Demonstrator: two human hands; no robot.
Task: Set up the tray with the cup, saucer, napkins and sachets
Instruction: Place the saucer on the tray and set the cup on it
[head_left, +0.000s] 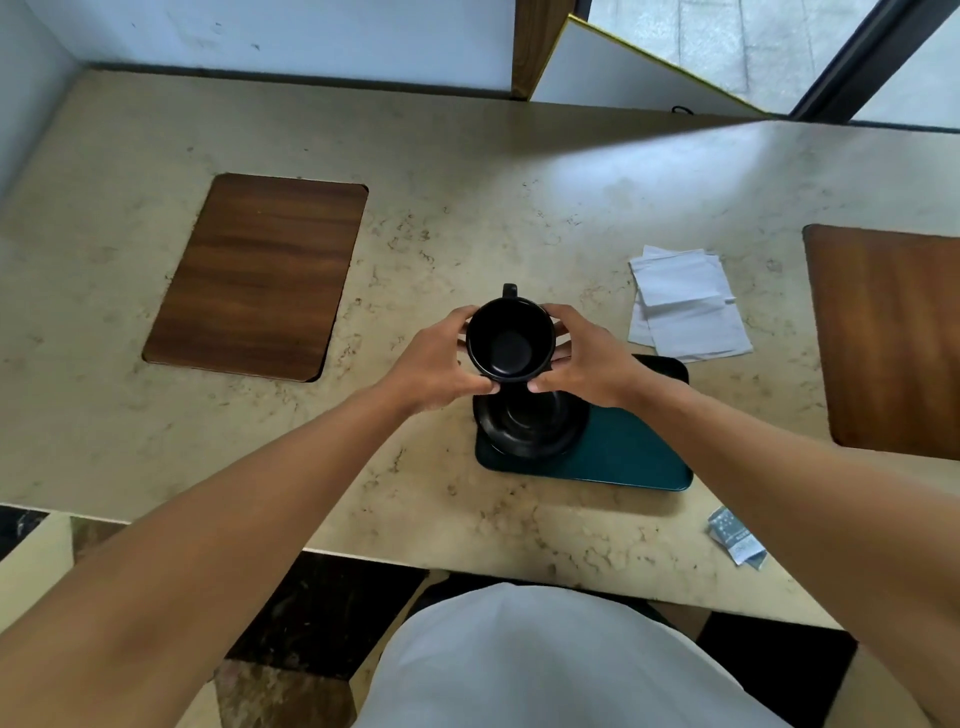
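Currently your left hand (441, 364) and right hand (592, 361) clasp the black cup (510, 340) upright, handle away from you, above the saucer (530, 426) at the teal tray's (623, 452) left end; napkins (685, 304) lie just beyond the tray, sachets (735, 538) near the countertop's (467, 208) front edge.

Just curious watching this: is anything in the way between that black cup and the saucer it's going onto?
Nothing visible. Both hands, left hand and right hand, hold the cup above the saucer, whose centre is bare.
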